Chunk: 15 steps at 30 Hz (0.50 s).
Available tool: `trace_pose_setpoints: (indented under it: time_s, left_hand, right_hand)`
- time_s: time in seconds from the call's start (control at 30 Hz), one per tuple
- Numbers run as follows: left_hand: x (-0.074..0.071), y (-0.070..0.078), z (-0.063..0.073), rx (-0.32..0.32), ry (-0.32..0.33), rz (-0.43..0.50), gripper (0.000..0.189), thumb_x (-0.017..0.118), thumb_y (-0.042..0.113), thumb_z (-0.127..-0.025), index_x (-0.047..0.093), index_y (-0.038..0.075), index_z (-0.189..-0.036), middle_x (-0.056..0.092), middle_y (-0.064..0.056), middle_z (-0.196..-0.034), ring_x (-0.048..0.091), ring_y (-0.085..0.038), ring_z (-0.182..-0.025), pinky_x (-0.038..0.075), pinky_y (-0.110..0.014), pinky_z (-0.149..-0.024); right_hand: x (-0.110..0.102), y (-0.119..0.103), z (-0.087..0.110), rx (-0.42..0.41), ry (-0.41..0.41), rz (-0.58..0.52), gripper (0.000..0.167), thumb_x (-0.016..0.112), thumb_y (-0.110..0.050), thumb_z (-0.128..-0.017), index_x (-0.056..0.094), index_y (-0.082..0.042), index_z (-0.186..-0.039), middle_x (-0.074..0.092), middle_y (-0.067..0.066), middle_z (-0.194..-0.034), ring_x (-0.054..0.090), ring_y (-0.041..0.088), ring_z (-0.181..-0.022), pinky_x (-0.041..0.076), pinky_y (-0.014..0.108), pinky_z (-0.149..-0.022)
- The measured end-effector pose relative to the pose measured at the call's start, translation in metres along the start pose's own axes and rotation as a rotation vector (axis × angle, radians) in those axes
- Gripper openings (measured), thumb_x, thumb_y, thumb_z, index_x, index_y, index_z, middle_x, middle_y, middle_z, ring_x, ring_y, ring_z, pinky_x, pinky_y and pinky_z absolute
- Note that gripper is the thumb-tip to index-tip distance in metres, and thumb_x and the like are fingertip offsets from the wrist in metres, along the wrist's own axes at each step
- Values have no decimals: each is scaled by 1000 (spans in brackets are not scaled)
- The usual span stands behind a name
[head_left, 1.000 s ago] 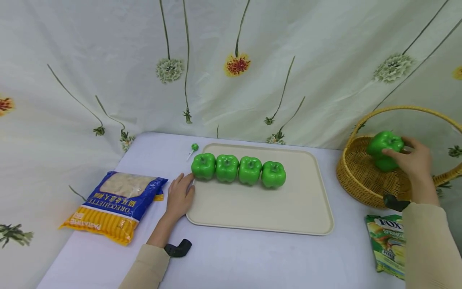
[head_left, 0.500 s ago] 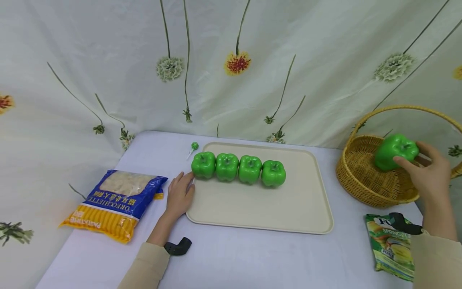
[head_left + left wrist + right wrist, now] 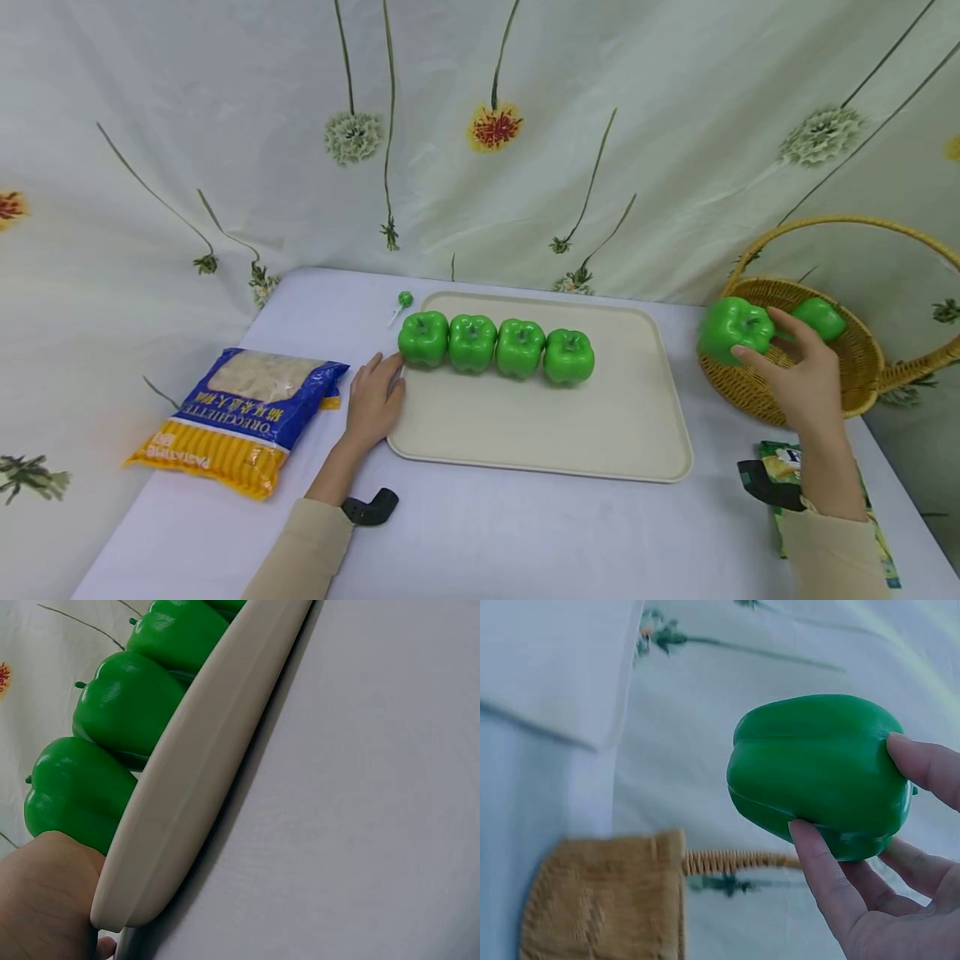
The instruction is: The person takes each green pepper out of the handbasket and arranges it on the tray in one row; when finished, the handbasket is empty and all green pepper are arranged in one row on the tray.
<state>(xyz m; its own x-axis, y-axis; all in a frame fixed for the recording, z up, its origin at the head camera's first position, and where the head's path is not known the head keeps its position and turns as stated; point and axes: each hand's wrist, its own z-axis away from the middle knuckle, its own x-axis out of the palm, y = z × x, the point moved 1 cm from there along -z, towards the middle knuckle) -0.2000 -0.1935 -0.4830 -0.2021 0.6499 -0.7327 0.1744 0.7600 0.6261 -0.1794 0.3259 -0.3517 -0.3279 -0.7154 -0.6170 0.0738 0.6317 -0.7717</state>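
In the head view my right hand (image 3: 806, 375) holds a green bell pepper (image 3: 729, 329) in the air, overlapping the left rim of the wicker basket (image 3: 742, 392). Thumb and fingers pinch this bell pepper (image 3: 817, 769) by its stem end in the right wrist view. Another green bell pepper (image 3: 821, 318) lies in the basket. My left hand (image 3: 377, 400) rests at the left edge of a beige tray (image 3: 540, 437), its fingertips beside the leftmost bell pepper (image 3: 423, 340) of a row. Several bell peppers stand side by side along that row, stems up; the left wrist view shows part of it.
A blue and yellow bag of orecchiette pasta (image 3: 243, 417) lies left of the left hand. Behind the tray's left corner is a green lollipop (image 3: 405, 299). The right forearm partly covers a green packet (image 3: 782, 454). The basket's tall handle (image 3: 855, 219) arches above it.
My right hand has lifted a bell pepper out of the basket and carried it left to the near rim side, uncovering another pepper inside. The left hand has stayed at the tray's edge.
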Motion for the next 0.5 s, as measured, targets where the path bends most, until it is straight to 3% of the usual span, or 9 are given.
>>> trace_pose_setpoints:
  time_s: [0.1,0.17,0.37,0.43,0.5]
  left_hand:
    - [0,0,0,-2,4,5,44,49,7,-94,51,-2,-137,53,-21,-141,30,-46,-142,12,-63,-118]
    - [0,0,0,-4,4,6,44,48,7,-94,52,-2,-137,53,-21,-141,30,-46,-142,12,-62,-118]
    - [1,-2,0,1,6,6,43,48,7,-94,52,-2,-137,52,-21,-142,30,-46,-142,12,-63,-118]
    - [1,-2,0,3,6,4,43,48,7,-94,52,-2,-137,52,-21,-142,30,-46,-142,12,-63,-118]
    - [1,-2,0,4,4,3,43,48,7,-94,52,-3,-137,52,-21,-142,30,-46,-142,12,-63,-118]
  right_hand:
    - [19,-11,2,-66,-51,-1,73,71,-30,-90,35,-15,-152,40,19,-151,45,40,-132,46,21,-88]
    - [31,-17,2,-138,-70,-22,72,73,-24,-88,38,-9,-150,42,21,-150,47,45,-130,48,20,-88]
    - [63,-31,7,-272,-141,-114,69,75,-8,-84,43,1,-144,47,25,-144,50,46,-126,41,2,-76]
    - [72,-33,8,-288,-163,-127,69,76,-6,-83,43,3,-143,47,25,-142,50,45,-126,42,2,-77]
    - [79,-33,8,-291,-184,-132,68,76,-5,-83,44,4,-142,46,25,-143,49,46,-128,48,9,-81]
